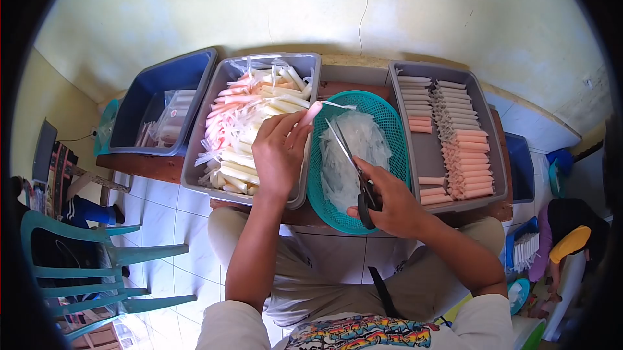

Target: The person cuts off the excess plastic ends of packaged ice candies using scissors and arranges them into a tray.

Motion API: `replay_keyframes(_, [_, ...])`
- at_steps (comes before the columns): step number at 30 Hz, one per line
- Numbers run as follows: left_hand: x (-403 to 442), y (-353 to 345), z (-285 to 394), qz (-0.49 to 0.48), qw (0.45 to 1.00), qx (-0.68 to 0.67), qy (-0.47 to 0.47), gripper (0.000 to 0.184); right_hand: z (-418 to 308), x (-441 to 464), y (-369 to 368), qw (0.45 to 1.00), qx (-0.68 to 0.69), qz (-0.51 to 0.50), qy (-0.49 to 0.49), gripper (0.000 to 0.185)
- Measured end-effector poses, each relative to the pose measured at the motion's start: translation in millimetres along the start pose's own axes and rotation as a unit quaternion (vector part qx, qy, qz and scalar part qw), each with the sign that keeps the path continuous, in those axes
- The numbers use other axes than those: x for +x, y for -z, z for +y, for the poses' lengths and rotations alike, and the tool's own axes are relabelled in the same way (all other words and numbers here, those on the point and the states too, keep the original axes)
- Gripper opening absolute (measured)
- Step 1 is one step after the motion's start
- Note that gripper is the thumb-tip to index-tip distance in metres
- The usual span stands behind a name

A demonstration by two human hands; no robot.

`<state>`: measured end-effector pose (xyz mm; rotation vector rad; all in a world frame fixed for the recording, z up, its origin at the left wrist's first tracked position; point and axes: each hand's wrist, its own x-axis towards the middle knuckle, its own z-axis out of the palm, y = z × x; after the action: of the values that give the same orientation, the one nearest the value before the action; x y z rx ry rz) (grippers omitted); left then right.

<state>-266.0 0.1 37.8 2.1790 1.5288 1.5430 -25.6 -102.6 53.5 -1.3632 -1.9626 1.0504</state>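
My left hand [280, 155] is closed around a pink ice pop [312, 113] in a clear plastic sleeve, whose loose end points right over the basket. My right hand [396, 204] grips black-handled scissors [346, 144]; their blades point up and left, just below that loose end. Beneath the scissors, a green mesh basket [400, 139] holds a heap of clear plastic offcuts [355, 155]. On the left, a grey tub [314, 64] is piled with pink and cream ice pops [240, 116] with long plastic ends. Neat rows of trimmed ones [470, 162] lie in the right grey tub [425, 158].
A dark blue tub [152, 94] with some packed bags stands far left on the wooden bench [152, 167]. Green plastic chairs [97, 265] are at lower left. Another person [568, 240] bends at the far right, near a blue crate [522, 246].
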Motion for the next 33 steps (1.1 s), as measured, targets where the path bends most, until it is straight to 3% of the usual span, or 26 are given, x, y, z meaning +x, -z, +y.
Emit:
replay_keyframes(6, [-5.3,-6.8,13.4,-0.032,0.999,-0.015,-0.029,0.030,4.8,0.1,4.5,0.996,0.089,0.002,0.013,0.103])
replay_keyframes(8, [-4.9,-7.6,16.5,-0.042,0.998,-0.021,-0.040,0.030,-1.7,1.8,9.9,0.979,0.190,-0.019,-0.064,0.102])
replay_keyframes(14, [-4.6,-7.5,19.8,-0.063,0.996,-0.029,-0.058,0.032,6.1,4.8,10.4,0.987,0.158,0.027,0.003,0.102])
replay_keyframes(33, [-8.7,-7.3,21.7,-0.099,0.992,-0.011,-0.081,0.035,8.5,7.4,0.8,0.986,0.161,0.053,-0.009,0.100])
